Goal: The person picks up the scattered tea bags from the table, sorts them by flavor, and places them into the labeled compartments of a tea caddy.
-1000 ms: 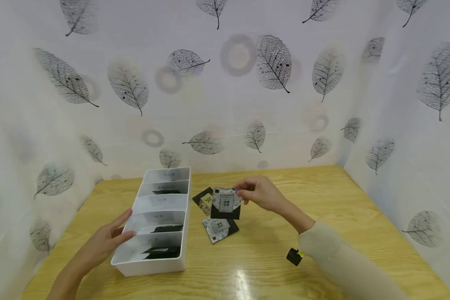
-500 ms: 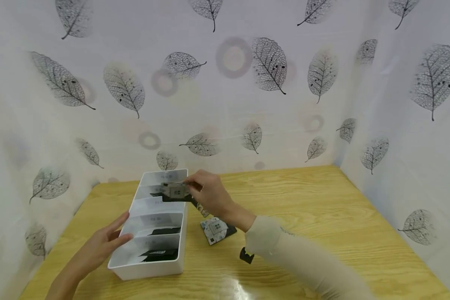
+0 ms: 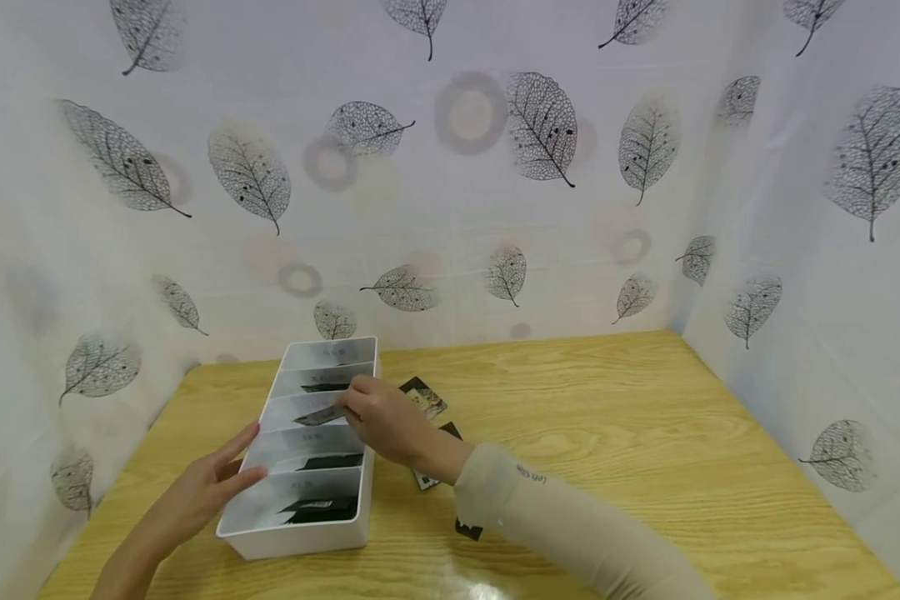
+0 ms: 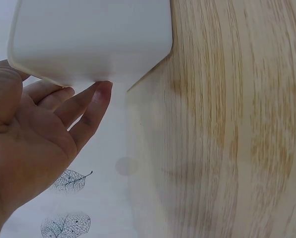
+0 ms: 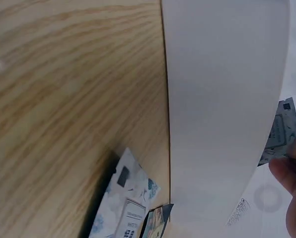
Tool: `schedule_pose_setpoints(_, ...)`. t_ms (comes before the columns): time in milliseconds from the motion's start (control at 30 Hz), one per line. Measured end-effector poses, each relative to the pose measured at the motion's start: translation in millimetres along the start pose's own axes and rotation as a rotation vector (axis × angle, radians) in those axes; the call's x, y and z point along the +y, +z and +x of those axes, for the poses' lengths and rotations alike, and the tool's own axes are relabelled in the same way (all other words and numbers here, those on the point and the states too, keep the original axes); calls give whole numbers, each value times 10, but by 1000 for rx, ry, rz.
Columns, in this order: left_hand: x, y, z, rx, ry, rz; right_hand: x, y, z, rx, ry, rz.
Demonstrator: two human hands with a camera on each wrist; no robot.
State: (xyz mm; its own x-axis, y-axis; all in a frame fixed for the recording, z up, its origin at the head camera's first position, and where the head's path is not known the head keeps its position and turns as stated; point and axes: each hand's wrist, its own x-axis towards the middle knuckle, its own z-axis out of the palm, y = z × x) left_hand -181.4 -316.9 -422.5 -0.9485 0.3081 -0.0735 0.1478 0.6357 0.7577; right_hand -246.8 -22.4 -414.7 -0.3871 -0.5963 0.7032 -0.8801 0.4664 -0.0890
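Observation:
A white divided box (image 3: pixel 300 540) stands lengthwise on the table. My left hand (image 3: pixel 198 500) holds its left wall, the thumb over the rim; in the left wrist view the fingertips (image 4: pixel 103 91) touch the box's outside. Over the middle compartment, my right hand (image 3: pixel 386 421) pinches a flat patterned sachet (image 3: pixel 318 415) at its edge, with the printed face (image 5: pixel 282 130) partly showing in the right wrist view. Black sachets lie in the second compartment from the back and in the two nearest ones, such as this black sachet (image 3: pixel 322 509).
Right of the box lie a black and yellow sachet (image 3: pixel 423 398) and a pale floral sachet (image 5: pixel 120 208), which the right forearm mostly covers in the head view. A small black object (image 3: pixel 468 530) shows beneath the right sleeve. Leaf-print curtains (image 3: pixel 465 208) enclose the wooden table (image 3: pixel 607 417).
My right hand has carried the sachet left from above the table, past the second compartment, to the middle one. My left hand has stayed on the box.

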Motion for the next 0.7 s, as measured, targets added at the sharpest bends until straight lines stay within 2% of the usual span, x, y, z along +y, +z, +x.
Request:
schedule_pose_setpoints(133, 1, 1, -5, 2, 10, -6, -20, 27, -44, -84, -22, -95)
schedule_pose_setpoints(300, -7, 2, -2, 7, 17, -6, -5, 67, -76, -235, -10, -237)
schedule_pose_setpoints(400, -12, 2, -4, 8, 18, -4, -14, 60, -66, -314, 1, -286)
schedule_pose_setpoints(600, -8, 5, -8, 5, 15, -19, -38, 33, -6, -409, 60, -252)
schedule_pose_setpoints(700, -5, 7, -4, 4, 24, -18, 21, 31, -21, -391, 86, -127)
